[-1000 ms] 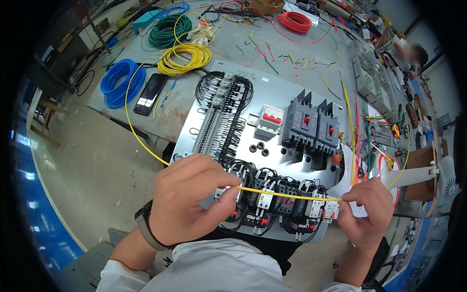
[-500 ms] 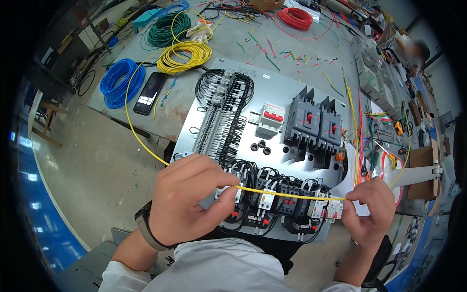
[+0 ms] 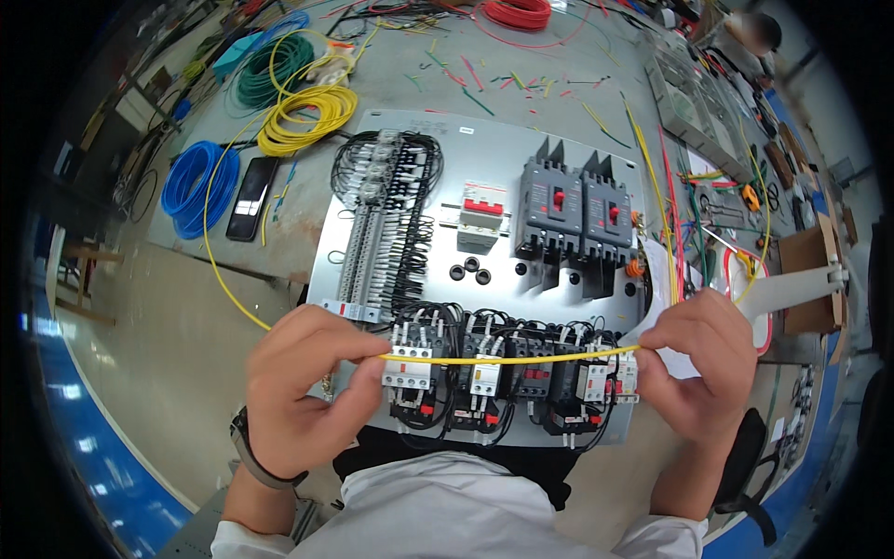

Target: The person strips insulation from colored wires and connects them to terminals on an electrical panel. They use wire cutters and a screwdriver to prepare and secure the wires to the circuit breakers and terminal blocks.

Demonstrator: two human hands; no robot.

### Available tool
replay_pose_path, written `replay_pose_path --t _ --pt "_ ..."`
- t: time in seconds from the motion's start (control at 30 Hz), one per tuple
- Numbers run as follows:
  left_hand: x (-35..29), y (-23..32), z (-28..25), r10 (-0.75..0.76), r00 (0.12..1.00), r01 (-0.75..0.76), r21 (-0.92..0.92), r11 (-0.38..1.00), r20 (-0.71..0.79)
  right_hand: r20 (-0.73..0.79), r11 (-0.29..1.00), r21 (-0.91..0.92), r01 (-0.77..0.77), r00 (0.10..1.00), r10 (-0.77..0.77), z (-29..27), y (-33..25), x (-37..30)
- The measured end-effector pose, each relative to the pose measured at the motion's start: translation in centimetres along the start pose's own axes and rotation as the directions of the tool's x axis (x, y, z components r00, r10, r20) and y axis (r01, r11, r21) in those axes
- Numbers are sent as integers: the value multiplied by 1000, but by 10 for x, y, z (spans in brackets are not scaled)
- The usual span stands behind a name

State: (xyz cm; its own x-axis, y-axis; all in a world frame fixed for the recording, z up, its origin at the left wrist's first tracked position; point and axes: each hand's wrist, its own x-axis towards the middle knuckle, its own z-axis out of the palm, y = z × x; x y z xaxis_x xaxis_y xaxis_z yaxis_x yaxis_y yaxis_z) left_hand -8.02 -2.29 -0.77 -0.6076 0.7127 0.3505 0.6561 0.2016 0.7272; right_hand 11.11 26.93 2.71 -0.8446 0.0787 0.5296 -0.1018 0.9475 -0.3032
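A yellow wire is stretched nearly straight between my two hands, above the near edge of a metal mounting panel. My left hand pinches it between thumb and forefinger; beyond that hand the wire runs back to the yellow coil. My right hand pinches the wire at the panel's right side. Beneath the wire sits a row of contactors with black wiring. Farther back on the panel are a terminal strip, a small breaker with a red switch and two large grey breakers.
Left of the panel lie a blue wire coil, a phone and a green coil. Wire scraps and a red coil are at the back. Tools, loose wires and a cardboard box stand on the right; a person is far right.
My left hand has moved left and my right hand slightly left, so a longer stretch of yellow wire spans between them. The whole view has shifted a little.
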Motion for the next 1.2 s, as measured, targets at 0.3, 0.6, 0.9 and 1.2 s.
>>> replay_pose_path --t 0.3,0.6,0.9,1.2 --pt "0 3 6 -31 999 31 -5 1000 -13 -43 998 3 60 997 -60 2 11 6" --pt "-5 -10 23 -134 990 134 -3 991 -37 -295 993 -88 -73 954 44 -13 56 -25" --pt "-13 -35 35 -312 944 302 -97 948 -105 -431 566 161 -809 458 777 -71 141 -172" --pt "-12 -44 32 -292 948 287 -61 956 -129 -109 477 -52 -878 479 871 -6 150 -203"
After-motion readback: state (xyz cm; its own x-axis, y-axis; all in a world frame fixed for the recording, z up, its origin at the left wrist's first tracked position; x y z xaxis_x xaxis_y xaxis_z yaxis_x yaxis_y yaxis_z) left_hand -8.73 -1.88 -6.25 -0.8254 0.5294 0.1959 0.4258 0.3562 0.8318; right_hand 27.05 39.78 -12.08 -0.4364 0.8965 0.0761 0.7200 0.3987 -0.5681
